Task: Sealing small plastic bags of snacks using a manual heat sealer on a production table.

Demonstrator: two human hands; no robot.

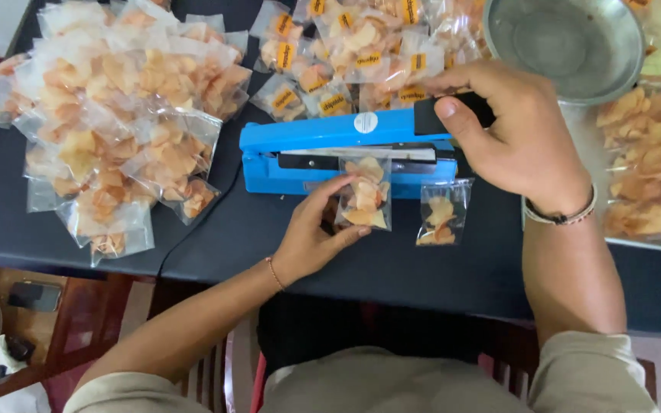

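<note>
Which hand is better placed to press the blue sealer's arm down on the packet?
Right. The right hand already grips the black handle of the blue sealer, while the left hand holds the chip packet with its top in the sealer.

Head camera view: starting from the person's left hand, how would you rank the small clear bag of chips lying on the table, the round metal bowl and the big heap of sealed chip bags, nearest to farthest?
1. Small clear bag of chips: lying just right of the left hand.
2. Big heap of sealed chip bags: up and to the left.
3. Round metal bowl: top right corner, beyond the blue sealer.
</note>
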